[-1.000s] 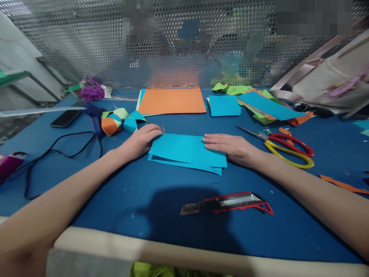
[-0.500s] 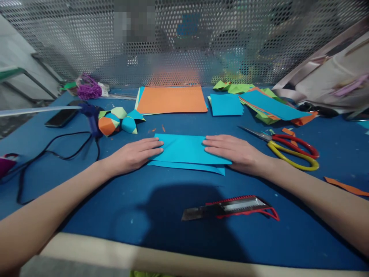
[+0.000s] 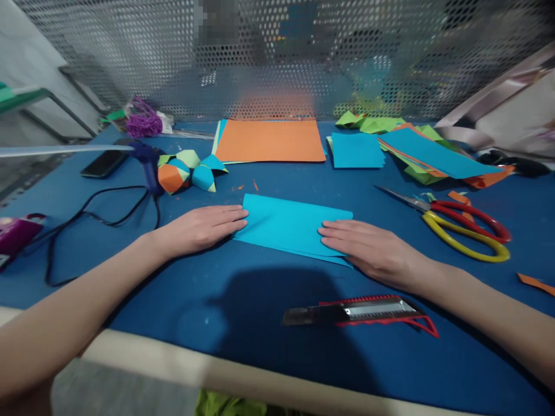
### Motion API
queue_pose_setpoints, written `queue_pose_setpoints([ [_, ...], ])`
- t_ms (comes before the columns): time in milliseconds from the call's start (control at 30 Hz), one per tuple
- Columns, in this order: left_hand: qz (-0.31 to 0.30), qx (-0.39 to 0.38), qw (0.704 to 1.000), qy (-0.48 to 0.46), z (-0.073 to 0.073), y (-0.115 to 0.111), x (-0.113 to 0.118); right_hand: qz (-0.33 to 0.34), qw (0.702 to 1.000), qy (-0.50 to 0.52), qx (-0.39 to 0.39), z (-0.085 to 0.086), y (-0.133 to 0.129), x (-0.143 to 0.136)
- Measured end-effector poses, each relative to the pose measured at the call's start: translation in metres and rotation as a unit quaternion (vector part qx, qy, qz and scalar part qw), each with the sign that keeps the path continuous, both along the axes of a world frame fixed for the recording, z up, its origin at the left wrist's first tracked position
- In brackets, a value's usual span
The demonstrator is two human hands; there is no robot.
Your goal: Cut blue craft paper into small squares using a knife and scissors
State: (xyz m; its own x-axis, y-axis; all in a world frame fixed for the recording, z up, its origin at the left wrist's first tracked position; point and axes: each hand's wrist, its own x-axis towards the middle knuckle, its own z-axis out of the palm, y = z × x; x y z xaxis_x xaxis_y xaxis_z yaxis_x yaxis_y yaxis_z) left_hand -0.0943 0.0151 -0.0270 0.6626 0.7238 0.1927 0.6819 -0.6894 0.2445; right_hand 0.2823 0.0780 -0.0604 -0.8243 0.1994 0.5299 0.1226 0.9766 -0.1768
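Note:
A sheet of bright blue paper (image 3: 290,225), folded over, lies between my hands on the blue table, its layers slightly apart at the near right corner. My left hand (image 3: 202,228) is closed on its left end, fingertips on top and thumb hidden. At the right end, my right hand (image 3: 375,248) has its fingers over the paper, thumb out of sight. Nearer to me lies a red and black utility knife (image 3: 368,312) with its blade out to the left. Scissors (image 3: 459,222) with red and yellow handles lie to the right of my right hand.
Behind are an orange paper stack (image 3: 269,141), blue squares (image 3: 358,151) and a heap of coloured strips (image 3: 442,153). On the left are a glue gun (image 3: 150,167) with its cord, folded paper pieces (image 3: 173,176), a phone (image 3: 106,163) and purple string (image 3: 143,121). A perforated metal panel (image 3: 277,81) stands behind.
The blue paper has turned slightly, its right end nearer to me, and its layers lie closer together. My right hand has moved toward me with it. The whole view has shifted a little.

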Motion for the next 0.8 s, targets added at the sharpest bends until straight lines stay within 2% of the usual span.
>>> queue_pose_setpoints([
  [233, -0.065, 0.139, 0.981, 0.116, 0.003, -0.006, 0.003, -0.006, 0.999, -0.034, 0.042, 0.003, -0.004, 0.006],
  [367, -0.063, 0.161, 0.973, 0.155, 0.003, -0.007, 0.007, -0.013, 0.997, -0.042, 0.066, 0.006, -0.008, 0.003],
  [600, -0.019, 0.157, 0.983, 0.095, -0.001, -0.007, 0.012, -0.023, 0.996, -0.046, 0.079, 0.01, -0.01, -0.002],
  [800, 0.02, 0.189, 0.982, 0.002, 0.012, -0.019, 0.036, -0.022, 0.996, -0.051, 0.07, 0.01, -0.01, -0.002],
])
